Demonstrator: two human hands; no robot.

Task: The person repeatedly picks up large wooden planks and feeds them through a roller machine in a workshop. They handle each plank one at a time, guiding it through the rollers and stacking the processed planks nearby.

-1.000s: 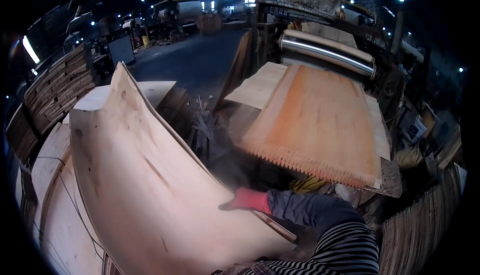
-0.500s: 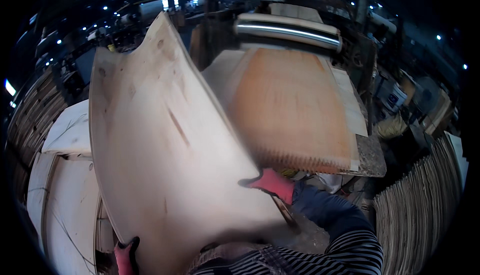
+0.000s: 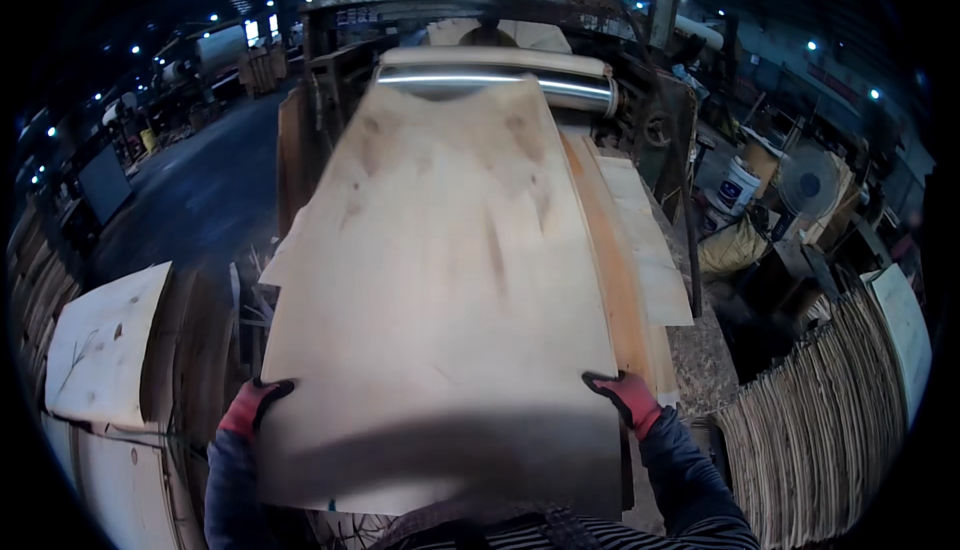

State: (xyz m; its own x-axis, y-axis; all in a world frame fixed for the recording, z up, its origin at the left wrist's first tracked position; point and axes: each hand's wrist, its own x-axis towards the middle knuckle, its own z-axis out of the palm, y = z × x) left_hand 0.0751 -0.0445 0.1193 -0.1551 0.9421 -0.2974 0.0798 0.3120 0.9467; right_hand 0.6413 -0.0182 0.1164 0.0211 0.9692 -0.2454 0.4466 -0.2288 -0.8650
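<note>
Both hands closed on pale wood sheet over orange sheet, dim lamplit workshop.

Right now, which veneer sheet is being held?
The broad pale sheet, gripped at its side edges by left hand and right hand; the orange sheet, partly hidden behind, is ungripped.

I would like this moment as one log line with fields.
left hand: grips pale wood sheet, left edge | right hand: grips its right edge | below: orange sheet | far end: near metal roller, contact unclear
</note>
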